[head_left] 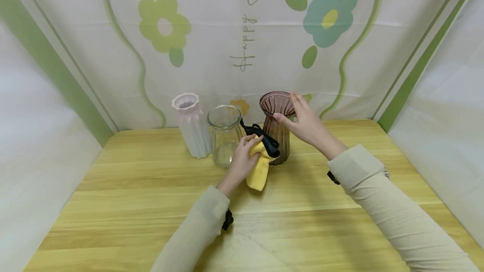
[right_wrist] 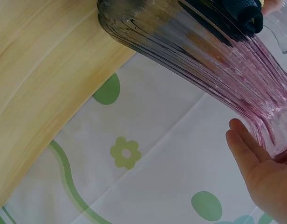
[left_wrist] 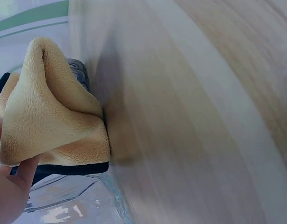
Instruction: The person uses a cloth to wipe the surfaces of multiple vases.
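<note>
1. Steadying the brown vase [head_left: 275, 127] at its rim, right hand [head_left: 304, 123], fingers straight, touching.
2. Left hand [head_left: 243, 158] grips cloth [head_left: 260, 167] against the vase's side.
3. Vase stands on desk [head_left: 151, 196], just right of clear vase [head_left: 224, 133].
4. Glass: likely fragile, slippery; hold at neck.

You wear long, pale beige sleeves of a fine ribbed knit on both arms, ending at the wrists. A black strap shows at each cuff. Your left hand [head_left: 242, 160] and right hand [head_left: 306, 123] are bare, without rings.
</note>
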The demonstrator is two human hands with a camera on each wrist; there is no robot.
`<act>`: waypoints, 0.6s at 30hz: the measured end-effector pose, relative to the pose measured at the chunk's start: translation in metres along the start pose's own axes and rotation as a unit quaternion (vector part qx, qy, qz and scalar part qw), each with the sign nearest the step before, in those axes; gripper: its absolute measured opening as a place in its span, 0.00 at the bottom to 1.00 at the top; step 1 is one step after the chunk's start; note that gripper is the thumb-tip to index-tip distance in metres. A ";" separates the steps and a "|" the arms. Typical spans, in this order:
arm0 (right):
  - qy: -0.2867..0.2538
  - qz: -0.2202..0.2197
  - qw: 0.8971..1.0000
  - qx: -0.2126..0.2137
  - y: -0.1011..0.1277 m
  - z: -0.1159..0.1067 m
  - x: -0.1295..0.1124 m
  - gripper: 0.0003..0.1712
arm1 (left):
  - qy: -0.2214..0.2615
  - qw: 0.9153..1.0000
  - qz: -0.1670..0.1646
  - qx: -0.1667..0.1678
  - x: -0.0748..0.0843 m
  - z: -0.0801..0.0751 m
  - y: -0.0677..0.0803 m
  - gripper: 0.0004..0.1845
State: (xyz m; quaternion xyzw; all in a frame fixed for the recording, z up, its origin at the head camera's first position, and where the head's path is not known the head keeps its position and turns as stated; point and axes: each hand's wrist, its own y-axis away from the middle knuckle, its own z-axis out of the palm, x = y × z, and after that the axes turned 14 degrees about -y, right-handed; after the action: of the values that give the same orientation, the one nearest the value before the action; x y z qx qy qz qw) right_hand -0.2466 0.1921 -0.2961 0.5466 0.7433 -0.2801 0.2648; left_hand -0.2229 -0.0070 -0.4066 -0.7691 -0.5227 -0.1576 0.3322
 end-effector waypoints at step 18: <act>0.001 -0.018 0.999 -0.035 -0.007 -0.013 0.008 0.57 | -0.004 0.990 0.076 0.119 0.011 -0.005 -0.003 0.27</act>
State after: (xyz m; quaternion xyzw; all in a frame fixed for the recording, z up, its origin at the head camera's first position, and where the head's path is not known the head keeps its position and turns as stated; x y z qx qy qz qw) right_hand -0.2566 0.2045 -0.2916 0.5240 0.7625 -0.2583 0.2779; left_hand -0.2208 -0.0024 -0.3952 -0.7622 -0.4788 -0.0656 0.4308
